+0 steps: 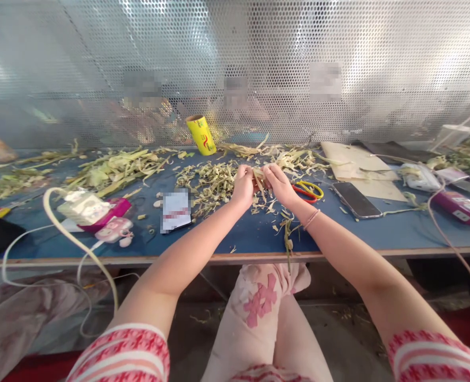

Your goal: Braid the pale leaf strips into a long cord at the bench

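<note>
Above a heap of pale green plant scraps, my left hand (243, 187) and my right hand (277, 182) meet near the middle of the blue table. Between the fingers of both is a pale, flat plant strip (259, 180), its lower end hanging down. Both hands are closed in a pinch on it. Curled plant pieces (207, 185) lie thickly to the left of my left hand. Scissors (310, 191) with red and yellow handles rest just right of my right hand, partly hidden by the wrist.
A yellow tube (201, 136) stands behind the scraps, before a perforated metal panel (235, 48). A lit phone (176, 211), power adapters with cables (99, 215) and a leaf pile (118, 170) are leftward. Rightward lie a dark phone (357, 200), brown paper (356, 162) and a purple device (461, 207).
</note>
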Action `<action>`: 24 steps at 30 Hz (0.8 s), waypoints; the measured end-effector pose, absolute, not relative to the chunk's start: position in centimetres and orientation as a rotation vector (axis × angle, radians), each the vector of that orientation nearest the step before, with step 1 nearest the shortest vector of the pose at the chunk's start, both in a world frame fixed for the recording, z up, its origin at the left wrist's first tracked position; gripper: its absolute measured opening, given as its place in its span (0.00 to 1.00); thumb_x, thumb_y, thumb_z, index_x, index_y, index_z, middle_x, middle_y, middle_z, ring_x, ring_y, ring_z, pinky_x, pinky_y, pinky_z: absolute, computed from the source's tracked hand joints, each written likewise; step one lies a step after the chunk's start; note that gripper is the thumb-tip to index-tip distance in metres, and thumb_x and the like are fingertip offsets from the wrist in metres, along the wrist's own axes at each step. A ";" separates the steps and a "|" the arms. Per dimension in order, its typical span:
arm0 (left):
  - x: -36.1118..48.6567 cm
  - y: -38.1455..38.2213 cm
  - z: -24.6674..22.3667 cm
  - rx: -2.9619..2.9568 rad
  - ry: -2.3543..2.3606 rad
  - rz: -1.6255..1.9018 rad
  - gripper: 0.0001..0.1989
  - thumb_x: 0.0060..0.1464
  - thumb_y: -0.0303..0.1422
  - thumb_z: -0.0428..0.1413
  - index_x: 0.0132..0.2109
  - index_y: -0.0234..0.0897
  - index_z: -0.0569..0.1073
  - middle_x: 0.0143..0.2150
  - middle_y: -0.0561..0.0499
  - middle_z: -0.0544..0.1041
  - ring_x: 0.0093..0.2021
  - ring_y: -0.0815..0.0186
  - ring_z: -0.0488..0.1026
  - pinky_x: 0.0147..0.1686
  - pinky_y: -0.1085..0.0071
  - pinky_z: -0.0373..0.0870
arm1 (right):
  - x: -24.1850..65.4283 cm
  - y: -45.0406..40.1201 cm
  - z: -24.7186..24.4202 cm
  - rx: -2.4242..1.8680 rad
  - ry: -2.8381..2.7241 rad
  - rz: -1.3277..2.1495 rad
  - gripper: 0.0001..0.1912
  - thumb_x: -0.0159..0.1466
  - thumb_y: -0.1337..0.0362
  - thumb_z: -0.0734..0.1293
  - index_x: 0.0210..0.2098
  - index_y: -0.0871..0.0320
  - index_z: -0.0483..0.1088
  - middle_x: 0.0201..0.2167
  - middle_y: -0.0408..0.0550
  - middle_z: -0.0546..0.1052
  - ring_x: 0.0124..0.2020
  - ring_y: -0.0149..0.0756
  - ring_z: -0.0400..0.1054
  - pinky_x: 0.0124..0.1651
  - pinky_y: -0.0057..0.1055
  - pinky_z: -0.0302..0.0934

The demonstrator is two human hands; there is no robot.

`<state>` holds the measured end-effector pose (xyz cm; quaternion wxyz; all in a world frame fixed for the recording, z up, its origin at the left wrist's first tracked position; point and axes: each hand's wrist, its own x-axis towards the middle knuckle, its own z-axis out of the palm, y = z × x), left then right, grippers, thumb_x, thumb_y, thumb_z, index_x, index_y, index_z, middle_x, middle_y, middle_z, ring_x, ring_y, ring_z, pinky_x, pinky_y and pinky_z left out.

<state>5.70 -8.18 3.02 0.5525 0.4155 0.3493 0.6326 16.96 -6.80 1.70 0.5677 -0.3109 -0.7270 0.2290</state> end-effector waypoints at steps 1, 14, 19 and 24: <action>5.7 -8.1 3.0 0.988 0.852 1.524 0.07 0.60 0.32 0.45 0.32 0.40 0.56 0.21 0.59 0.61 0.18 0.74 0.61 0.23 0.76 0.60 | 16.8 -6.8 1.6 -0.721 -1.720 0.532 0.13 0.64 0.54 0.57 0.29 0.55 0.59 0.29 0.44 0.62 0.34 0.32 0.58 0.38 0.32 0.58; 5.3 -6.9 1.5 1.320 1.207 1.774 0.10 0.60 0.40 0.46 0.35 0.40 0.60 0.29 0.54 0.62 0.31 0.69 0.66 0.36 0.70 0.63 | 15.1 -7.5 0.4 -0.726 -1.645 0.696 0.09 0.60 0.57 0.62 0.32 0.55 0.58 0.30 0.42 0.62 0.28 0.28 0.58 0.29 0.28 0.58; 5.3 -6.9 1.7 1.469 1.118 1.772 0.08 0.56 0.37 0.53 0.33 0.40 0.63 0.27 0.55 0.62 0.32 0.68 0.66 0.39 0.71 0.61 | 15.4 -7.1 0.7 -0.812 -1.514 0.625 0.12 0.59 0.55 0.64 0.30 0.54 0.59 0.29 0.43 0.61 0.32 0.31 0.59 0.31 0.28 0.58; 5.6 -7.8 1.8 1.534 0.961 1.670 0.10 0.53 0.40 0.56 0.33 0.40 0.66 0.21 0.57 0.59 0.25 0.68 0.61 0.34 0.71 0.59 | 16.7 -7.1 2.0 -0.785 -1.269 0.918 0.13 0.59 0.54 0.63 0.29 0.53 0.55 0.19 0.35 0.49 0.18 0.24 0.44 0.19 0.25 0.44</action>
